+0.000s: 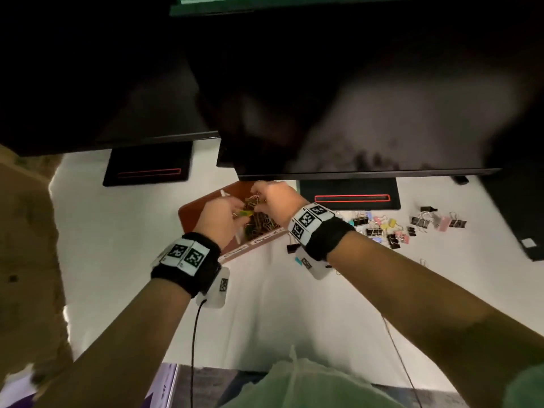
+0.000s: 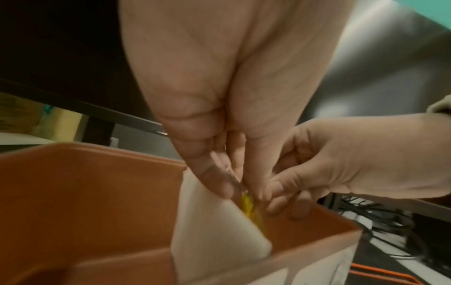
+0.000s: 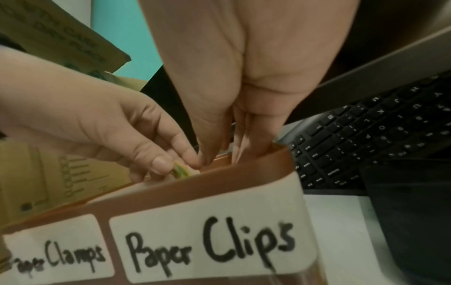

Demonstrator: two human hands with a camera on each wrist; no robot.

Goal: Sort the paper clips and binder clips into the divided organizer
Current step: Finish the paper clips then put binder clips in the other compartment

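Note:
A brown divided organizer point(image 1: 191, 212) stands on the white desk, labelled "Paper Clamps" point(image 3: 58, 256) and "Paper Clips" point(image 3: 212, 244). Its right compartment holds a heap of paper clips point(image 1: 263, 223). A white divider point(image 2: 207, 221) splits it. My left hand point(image 1: 240, 214) pinches a yellow-green binder clip point(image 1: 245, 213) over the organizer; the clip point(image 2: 246, 202) also shows between thumb and finger in the left wrist view. My right hand point(image 1: 259, 195) meets it, fingers curled and pinching some paper clips point(image 1: 255, 198) right beside that clip point(image 3: 180, 170).
Several binder clips point(image 1: 382, 228) in black, pink, yellow and blue lie scattered on the desk to the right. One black clip point(image 1: 293, 248) sits by my right wrist. Two monitor stands point(image 1: 350, 194) and dark screens overhang the back. A cardboard box point(image 1: 26, 231) is at left, a keyboard point(image 3: 366, 135) at right.

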